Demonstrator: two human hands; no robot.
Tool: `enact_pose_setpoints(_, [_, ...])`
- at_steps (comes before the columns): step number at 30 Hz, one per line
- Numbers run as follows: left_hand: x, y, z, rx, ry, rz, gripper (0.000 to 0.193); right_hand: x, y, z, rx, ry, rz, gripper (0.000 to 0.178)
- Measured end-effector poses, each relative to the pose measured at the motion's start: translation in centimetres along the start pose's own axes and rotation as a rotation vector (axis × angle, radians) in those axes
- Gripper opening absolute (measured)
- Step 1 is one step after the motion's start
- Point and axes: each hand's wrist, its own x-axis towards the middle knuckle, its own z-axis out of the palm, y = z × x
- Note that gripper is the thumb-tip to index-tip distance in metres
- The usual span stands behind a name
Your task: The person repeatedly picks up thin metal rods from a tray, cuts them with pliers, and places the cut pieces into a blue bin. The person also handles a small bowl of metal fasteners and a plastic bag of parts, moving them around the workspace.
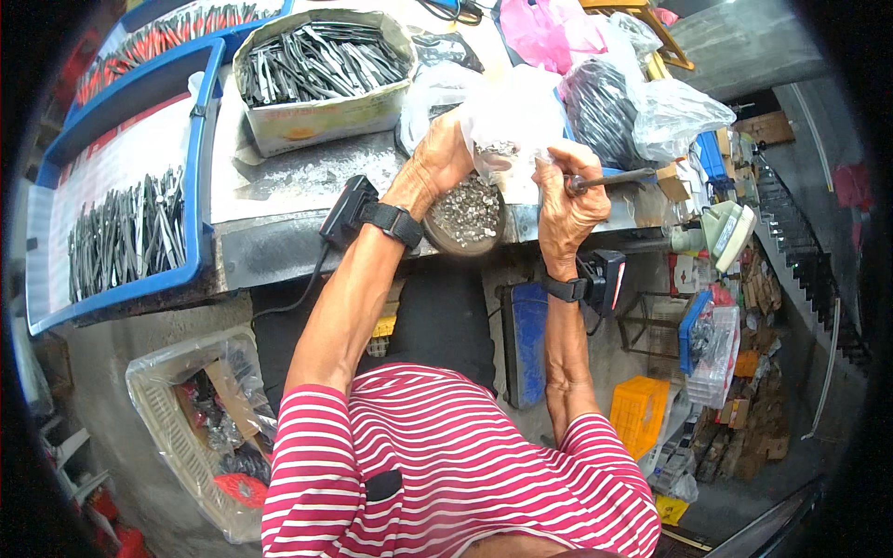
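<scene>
My left hand [441, 160] is closed on the near left side of a thin white plastic bag [521, 102]; its fingertips are partly hidden by the plastic. Just below it stands a round bowl [462, 247] of small clear and greyish pieces. To the right of the bowl, my right hand [571, 197] is closed around a dark, slim rod-shaped tool [619, 179] that points right. The thumb and forefinger of that hand come close to the bag's right edge; whether they touch it I cannot tell. Each wrist wears a black strapped device.
A carton [326, 126] full of thin black and metal pieces stands back left. Blue trays [200, 186] with similar pieces lie further left. Pink [549, 33] and clear bags pile up at the back right. Below the table are a lined basket [172, 428] and an orange crate [640, 409].
</scene>
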Motion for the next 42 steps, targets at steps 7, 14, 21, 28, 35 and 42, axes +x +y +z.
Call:
enact_pose_setpoints(7, [-0.2,-0.4,-0.8,-0.147,-0.044,0.059,0.041,0.1,-0.1,0.2,-0.031,-0.101,-0.084,0.018])
enact_pose_setpoints(14, [-0.1,-0.7,-2.2,0.328,-0.242,0.305,0.036,0.1,-0.2,0.0,-0.055,-0.127,-0.107,0.018])
enact_pose_setpoints(21, [-0.3,-0.6,-1.9,-0.189,-0.388,0.146,0.034,-0.4,-0.2,-0.6,-0.084,-0.197,-0.17,0.02])
enact_pose_setpoints(28, [-0.3,-0.6,-0.3,0.133,-0.131,0.186,0.03,-2.2,0.0,-1.2,-0.121,-0.147,-0.133,0.024])
enact_pose_setpoints(35, [0.3,-0.1,-1.3,0.596,-0.191,0.361,0.022,-3.4,0.7,-1.8,-0.166,-0.162,-0.167,0.029])
enact_pose_setpoints(42, [0.9,-0.3,-1.6,0.848,-0.318,0.555,0.033,-4.3,0.8,-1.9,-0.214,-0.114,-0.18,0.026])
